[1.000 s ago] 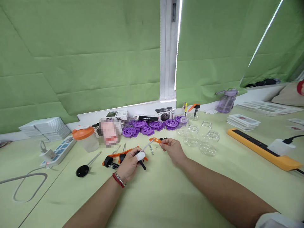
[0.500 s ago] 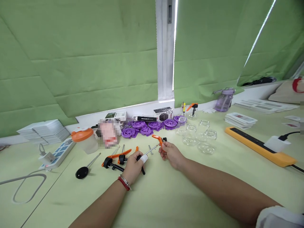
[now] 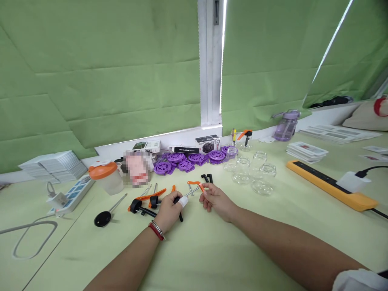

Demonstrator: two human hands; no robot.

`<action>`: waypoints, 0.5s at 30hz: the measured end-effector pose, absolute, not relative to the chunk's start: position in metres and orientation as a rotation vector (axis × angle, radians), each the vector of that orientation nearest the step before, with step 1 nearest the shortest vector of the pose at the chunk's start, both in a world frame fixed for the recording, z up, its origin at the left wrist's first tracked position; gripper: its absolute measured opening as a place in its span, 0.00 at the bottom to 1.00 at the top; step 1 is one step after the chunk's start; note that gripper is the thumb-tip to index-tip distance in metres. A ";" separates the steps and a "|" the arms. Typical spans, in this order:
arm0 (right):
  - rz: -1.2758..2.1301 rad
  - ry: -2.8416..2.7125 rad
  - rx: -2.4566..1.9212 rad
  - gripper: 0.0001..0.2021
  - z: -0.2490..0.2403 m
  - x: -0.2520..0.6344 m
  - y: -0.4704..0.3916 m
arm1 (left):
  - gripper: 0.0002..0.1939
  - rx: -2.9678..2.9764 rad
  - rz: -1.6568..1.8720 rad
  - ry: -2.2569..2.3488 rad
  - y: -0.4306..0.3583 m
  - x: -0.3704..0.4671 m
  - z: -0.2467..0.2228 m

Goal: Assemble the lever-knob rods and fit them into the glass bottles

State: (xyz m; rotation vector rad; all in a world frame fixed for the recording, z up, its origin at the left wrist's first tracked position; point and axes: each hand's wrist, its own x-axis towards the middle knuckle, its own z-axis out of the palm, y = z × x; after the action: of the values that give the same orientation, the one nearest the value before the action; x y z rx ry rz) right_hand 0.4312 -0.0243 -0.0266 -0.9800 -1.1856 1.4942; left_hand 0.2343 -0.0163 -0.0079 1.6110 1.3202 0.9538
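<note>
My left hand (image 3: 170, 209) is closed round a black part with a thin metal rod (image 3: 193, 191) that points up to the right. In the fingers of my right hand (image 3: 216, 200) is an orange lever (image 3: 194, 183), and the rod's tip meets or nearly meets it. Two small black pieces (image 3: 207, 178) lie just behind my right hand. Left of my left hand are black parts with round heads (image 3: 135, 206), an orange lever (image 3: 154, 195) and a black disc with a metal rod (image 3: 103, 218). Short metal rods lie behind the held rod.
Purple wheel-shaped parts (image 3: 163, 167) and boxes line the back. Several glass jars (image 3: 241, 173) stand right of centre. An orange power strip (image 3: 327, 186) is at right, a white one (image 3: 79, 196) and orange-lidded cup (image 3: 110, 182) at left.
My right hand has turned the orange lever and brought it towards the rod in my left hand. The small black pieces behind it now show more fully.
</note>
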 end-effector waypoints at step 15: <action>1.480 -1.277 -0.887 0.18 -0.024 0.440 -0.021 | 0.25 1.409 1.021 1.146 -0.019 0.236 0.001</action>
State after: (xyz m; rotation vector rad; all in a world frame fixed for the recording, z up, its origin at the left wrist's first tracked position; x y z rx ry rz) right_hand 0.4400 -0.0213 -0.0244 -0.8872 -1.2766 1.4800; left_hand 0.2363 -0.0194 0.0013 1.4087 1.1460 1.0206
